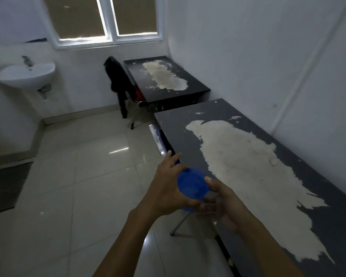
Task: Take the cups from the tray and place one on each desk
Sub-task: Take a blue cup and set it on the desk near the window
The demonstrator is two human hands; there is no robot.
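A blue plastic cup (192,186) is held in the air over the front edge of the near desk (180,124), whose dark top has a large pale worn patch. My left hand (166,186) grips the cup from the left, fingers wrapped around its side. My right hand (226,204) meets it from the right, thumb on the cup's rim and fingers curled beneath. A bit more blue shows under the hands; whether it is a second cup is unclear. The far desk (196,86) stands by the window wall with no cup on it. No tray is in view.
A chair with a chrome back bar (157,139) and leg (179,223) is tucked under the near desk. Another chair draped with dark clothing (120,84) stands at the far desk. A wall sink (26,74) is at left, a floor mat (6,186) below it, tiled floor between.
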